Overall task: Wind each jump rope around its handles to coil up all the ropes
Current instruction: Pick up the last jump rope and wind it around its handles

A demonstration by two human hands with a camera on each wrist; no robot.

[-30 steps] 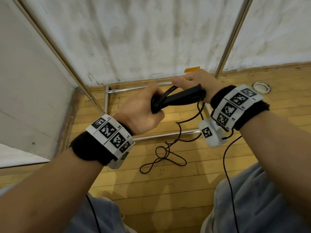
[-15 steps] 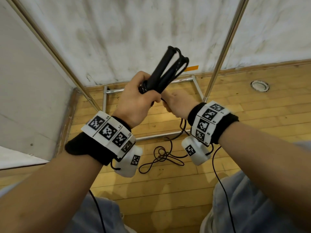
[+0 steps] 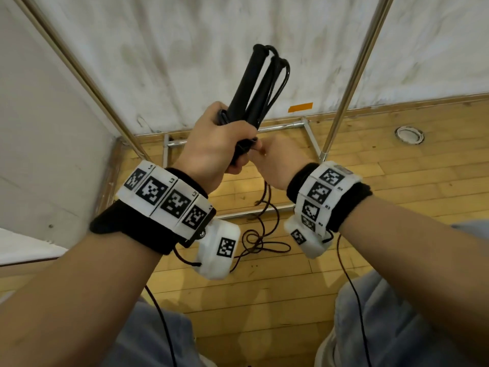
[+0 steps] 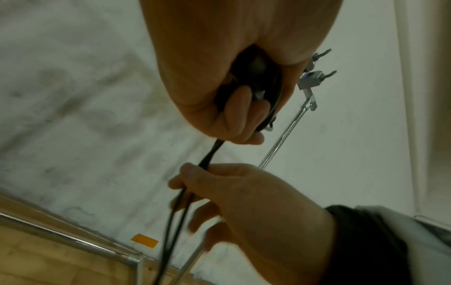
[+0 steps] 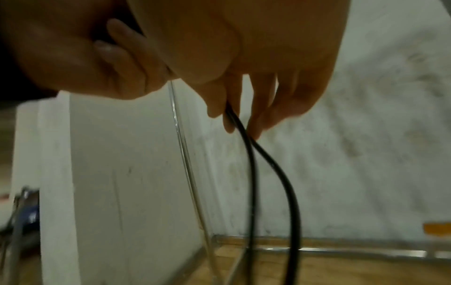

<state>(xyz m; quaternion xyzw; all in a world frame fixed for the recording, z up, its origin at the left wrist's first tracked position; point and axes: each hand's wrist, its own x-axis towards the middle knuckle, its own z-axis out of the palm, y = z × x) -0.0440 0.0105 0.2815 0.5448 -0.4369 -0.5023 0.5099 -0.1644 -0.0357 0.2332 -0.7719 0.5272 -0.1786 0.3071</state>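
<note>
1. Up in front of the chest, the left hand (image 3: 214, 144) gripped the two black handles (image 3: 251, 88) of a jump rope by their lower ends, fingers curled tight around them.
2. Both handles lay side by side and pointed up and away toward the white wall (image 3: 185, 49), with a few turns of black rope (image 3: 279, 83) running along them and looping over their top ends.
3. Just beside and below the left hand, the right hand (image 3: 277, 160) pinched the rope between thumb and fingers; the right wrist view showed two strands (image 5: 251, 154) leaving its fingertips (image 5: 229, 123) and hanging down.
4. From the left wrist view, one strand (image 4: 209, 156) ran tight between the two hands.
5. The loose rest of the rope (image 3: 254, 239) lay in tangled loops on the wooden floor (image 3: 397, 186), below the wrists and near the metal frame (image 3: 283, 127) by the wall.
6. An orange tape strip (image 3: 300, 107) sat low on the wall, right of the handles.
</note>
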